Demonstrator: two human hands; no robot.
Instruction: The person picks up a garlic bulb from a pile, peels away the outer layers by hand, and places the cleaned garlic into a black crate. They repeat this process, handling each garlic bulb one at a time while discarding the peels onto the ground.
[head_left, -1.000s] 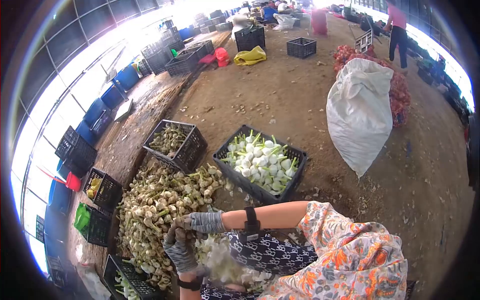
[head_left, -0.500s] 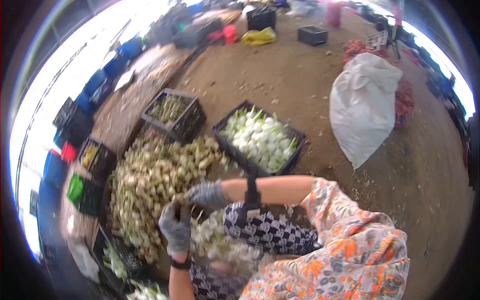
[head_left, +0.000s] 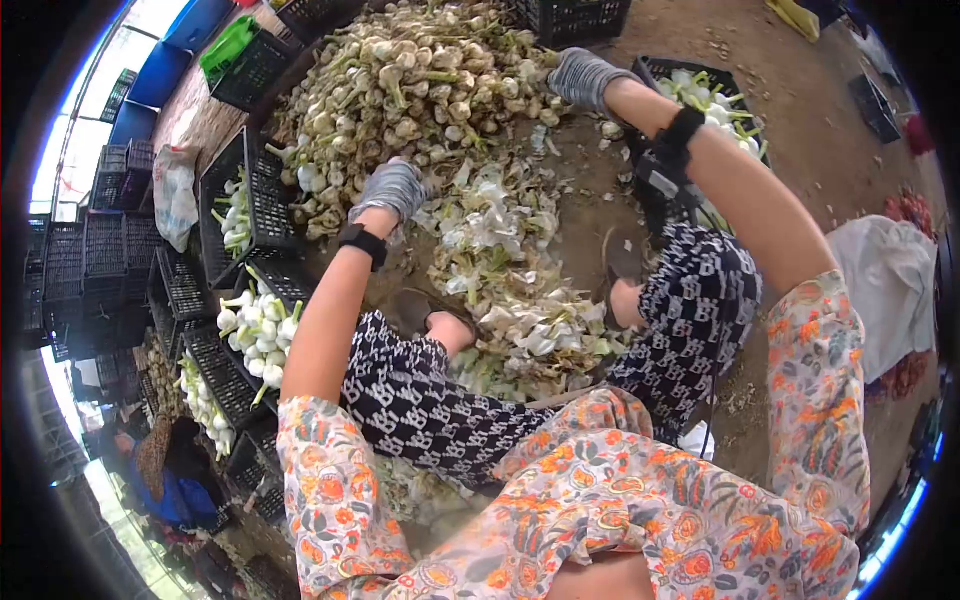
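My left hand (head_left: 390, 188), in a grey knit glove, is at the lower edge of a heap of unpeeled bulbs with stems (head_left: 400, 85). Its fingers are curled together; what they hold is hidden. My right hand (head_left: 583, 78), gloved alike, reaches to the heap's right edge, close to a black crate of white peeled bulbs (head_left: 700, 95). The back of that hand faces the camera and its fingertips are hidden. Loose skins and leaf scraps (head_left: 510, 260) lie on the ground between my feet.
At left are black crates (head_left: 262, 190), one holding white bulbs (head_left: 262, 335), and a plastic bag (head_left: 175, 195). A black crate (head_left: 580, 18) stands beyond the heap. A white sack (head_left: 885, 290) is at right. Another person (head_left: 175, 470) is at lower left.
The view has tipped down and shifted. My hands, close together over the heap's edge before, are now wide apart; the right one has moved away toward the crate of peeled bulbs.
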